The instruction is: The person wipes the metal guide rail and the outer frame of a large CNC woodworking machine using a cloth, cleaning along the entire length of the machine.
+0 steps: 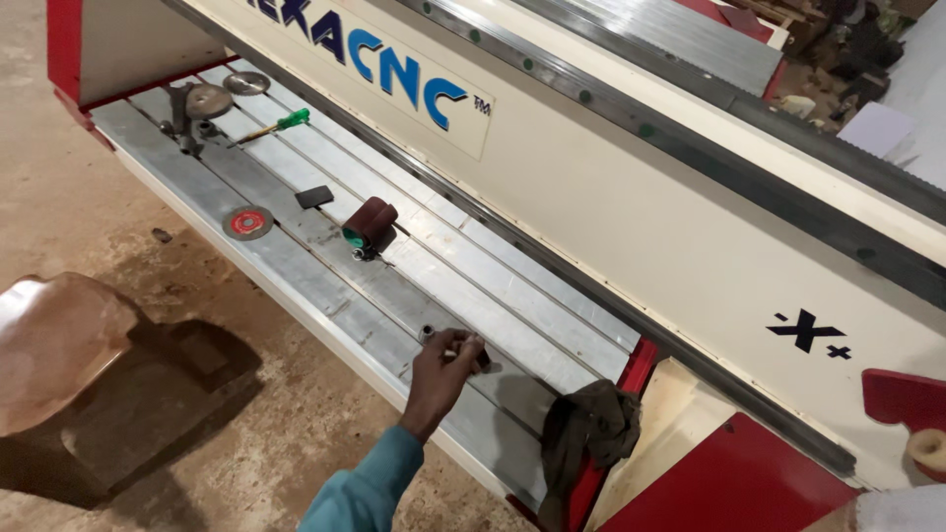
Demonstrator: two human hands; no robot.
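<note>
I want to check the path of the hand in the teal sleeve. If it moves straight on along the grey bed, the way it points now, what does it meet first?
The hand likely first meets the small metal nut just ahead; depth is uncertain.

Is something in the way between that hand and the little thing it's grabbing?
No. The left hand already touches the small dark piece on the grooved metal bed. Nothing lies between them; a small metal nut sits beside the hand.

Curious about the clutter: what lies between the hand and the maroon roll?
Head view: just a small metal ring beside the hand; otherwise the grooved bed up to the maroon roll is bare.
</note>
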